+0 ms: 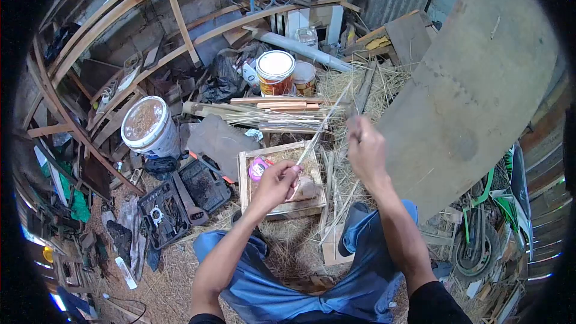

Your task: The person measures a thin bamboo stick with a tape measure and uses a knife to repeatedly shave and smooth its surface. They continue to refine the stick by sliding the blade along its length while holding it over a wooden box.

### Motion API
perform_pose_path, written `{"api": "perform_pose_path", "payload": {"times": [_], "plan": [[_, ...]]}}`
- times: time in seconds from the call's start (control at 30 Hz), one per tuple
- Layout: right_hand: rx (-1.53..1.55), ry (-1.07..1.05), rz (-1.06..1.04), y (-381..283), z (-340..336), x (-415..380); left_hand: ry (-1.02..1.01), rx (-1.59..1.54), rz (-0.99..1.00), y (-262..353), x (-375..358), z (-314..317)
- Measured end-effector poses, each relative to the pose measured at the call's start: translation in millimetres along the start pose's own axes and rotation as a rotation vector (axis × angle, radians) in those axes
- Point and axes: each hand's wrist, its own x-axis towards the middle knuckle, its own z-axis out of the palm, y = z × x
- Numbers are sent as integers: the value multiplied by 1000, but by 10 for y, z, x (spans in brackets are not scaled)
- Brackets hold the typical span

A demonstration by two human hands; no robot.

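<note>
My left hand (pixel 277 185) is closed in a pinch on the lower end of a thin, pale bamboo strip (pixel 324 121). The strip slants up and to the right, away from me. Beside its upper part, my right hand (pixel 367 149) is closed, its fingers wrapped round something dark, narrow and blurred that I cannot make out. Below the left hand stands a shallow wooden box (pixel 245 174) with shavings in it. A pink tape measure (pixel 258 168) lies inside the box, partly behind that hand.
Bundled thin strips (pixel 264 117) lie beyond the box. A lidded paint bucket (pixel 275 72) stands behind them, and a white bucket (pixel 146 126) to the left. An open tool case (pixel 161 213) sits on the floor. A large board (pixel 462 102) leans at right.
</note>
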Motion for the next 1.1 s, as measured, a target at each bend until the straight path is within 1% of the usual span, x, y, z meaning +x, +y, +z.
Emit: {"api": "perform_pose_path", "payload": {"times": [0.07,0.1,0.17,0.2,0.27,0.33,0.4,0.53,0.6,0.63,0.7,0.73,0.8,0.83,0.87,0.93,0.97,1.0,1.07,1.1], "plan": [[-138,-412,-80,80,16,-166,-8,-6,41,6,-6,65],[-138,-398,-73,76,43,-243,4,-55,42,23,-26,106],[-256,-579,-184,25,141,-377,21,-113,31,33,-74,218],[-261,-565,-172,48,185,-394,5,-104,32,25,-105,297],[-499,-546,-202,93,276,-417,89,-131,29,13,-169,424],[-500,-538,-218,138,324,-442,97,-93,20,27,-182,438],[-514,-418,-266,250,442,-450,114,-28,48,28,-148,432],[-546,-430,-225,403,524,-383,146,39,37,41,-158,427],[-686,-493,58,504,444,-210,108,136,49,15,-248,450],[-695,-487,63,648,393,-119,97,134,52,-4,-316,472],[-684,-412,202,944,288,42,20,128,36,-10,-426,520],[-698,-405,203,1019,257,48,8,121,42,27,-423,506],[-744,-386,163,1142,205,26,-27,144,-44,63,-433,446],[-716,-317,176,1254,205,2,-37,162,-3,29,-457,471],[-716,-313,175,1376,187,-5,-38,163,1,10,-462,462],[-794,-310,346,1488,115,43,-64,147,-22,44,-466,469],[-794,-303,334,1516,115,74,-80,208,-29,101,-460,452],[-794,-315,345,1534,98,80,-78,202,-17,70,-429,453],[-801,-327,354,1557,89,-3,-60,223,2,-81,-374,467],[-722,-296,407,1546,106,-25,-61,219,13,-70,-341,451]]}}
